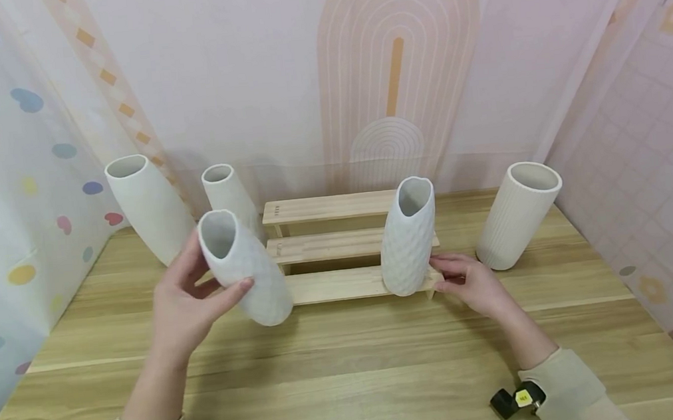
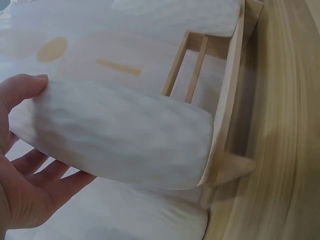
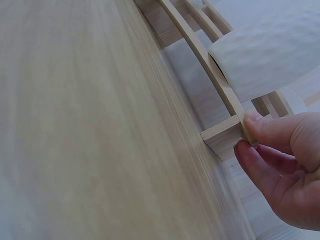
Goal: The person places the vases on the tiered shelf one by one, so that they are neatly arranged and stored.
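Note:
My left hand (image 1: 182,303) grips a white vase (image 1: 258,277) with a dimpled surface and a wavy rim, thumb on the near side and fingers behind. In the left wrist view, the base of this vase (image 2: 130,132) is right at the edge of the lowest board. A second dimpled white vase (image 1: 409,250) stands on the right part of that board. My right hand (image 1: 469,285) pinches the right end of the lowest step of a three-tier wooden stand (image 1: 337,286), thumb above and fingers below in the right wrist view.
At the back left stand a large smooth white vase (image 1: 150,206) and a slimmer white vase (image 1: 230,196), partly hidden by the held one. A ribbed white vase (image 1: 517,217) stands right of the stand. Printed curtains (image 1: 229,79) hang behind the wooden table (image 1: 351,382).

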The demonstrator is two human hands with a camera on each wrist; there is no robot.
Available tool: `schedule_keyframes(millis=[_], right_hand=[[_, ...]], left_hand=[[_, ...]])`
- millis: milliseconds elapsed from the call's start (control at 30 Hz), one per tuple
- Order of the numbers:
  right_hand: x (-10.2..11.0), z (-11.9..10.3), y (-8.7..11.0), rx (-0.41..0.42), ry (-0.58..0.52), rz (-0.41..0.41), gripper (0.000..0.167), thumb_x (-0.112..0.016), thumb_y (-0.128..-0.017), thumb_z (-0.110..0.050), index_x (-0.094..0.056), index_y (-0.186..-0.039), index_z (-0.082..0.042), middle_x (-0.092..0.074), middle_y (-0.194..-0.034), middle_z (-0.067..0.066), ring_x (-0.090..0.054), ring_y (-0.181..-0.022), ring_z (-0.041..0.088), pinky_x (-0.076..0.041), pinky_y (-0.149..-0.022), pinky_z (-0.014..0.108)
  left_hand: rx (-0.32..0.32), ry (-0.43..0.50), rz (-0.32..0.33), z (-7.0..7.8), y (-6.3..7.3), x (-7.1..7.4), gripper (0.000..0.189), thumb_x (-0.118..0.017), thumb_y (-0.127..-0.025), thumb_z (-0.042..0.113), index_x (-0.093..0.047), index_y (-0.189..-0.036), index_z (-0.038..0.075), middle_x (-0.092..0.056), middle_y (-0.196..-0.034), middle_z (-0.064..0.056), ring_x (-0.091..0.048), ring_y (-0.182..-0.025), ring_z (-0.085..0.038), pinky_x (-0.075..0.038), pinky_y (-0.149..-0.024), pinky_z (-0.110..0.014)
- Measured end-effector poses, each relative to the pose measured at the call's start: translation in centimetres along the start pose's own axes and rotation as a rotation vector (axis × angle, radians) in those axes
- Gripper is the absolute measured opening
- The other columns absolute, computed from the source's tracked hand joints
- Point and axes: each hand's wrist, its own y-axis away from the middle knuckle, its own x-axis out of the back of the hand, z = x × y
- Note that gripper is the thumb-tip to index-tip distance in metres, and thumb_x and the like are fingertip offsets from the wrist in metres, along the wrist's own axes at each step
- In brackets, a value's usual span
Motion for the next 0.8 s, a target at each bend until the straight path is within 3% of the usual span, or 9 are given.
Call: schedule_keyframes(millis=[400, 800], right_hand=[[0.0, 0.0, 0.0, 0.001, 0.008, 0.011, 0.042, -0.073, -0.087, 0.001, -0.062, -0.126, 0.010, -0.057, -0.132, 0.026, -0.060, -0.112, 0.037, -0.054, -0.090, 0.041], [0.1, 0.0, 0.0, 0.002, 0.014, 0.011, 0.042, -0.074, -0.087, 0.000, -0.062, -0.126, 0.009, -0.057, -0.131, 0.025, -0.060, -0.112, 0.036, -0.054, -0.088, 0.034]], left_hand=[[-0.047, -0.072, -0.078, -1.4, -1.2, -4.5, 0.090, -0.085, -0.070, -0.008, -0.050, -0.147, 0.022, -0.063, -0.122, -0.008, -0.062, -0.102, -0.016, -0.056, -0.080, -0.026], [-0.004, -0.046, -0.103, -1.9, -2.5, -6.8, 0.088, -0.087, -0.072, -0.001, -0.050, -0.147, 0.026, -0.063, -0.120, -0.006, -0.061, -0.105, -0.018, -0.056, -0.082, -0.030]])
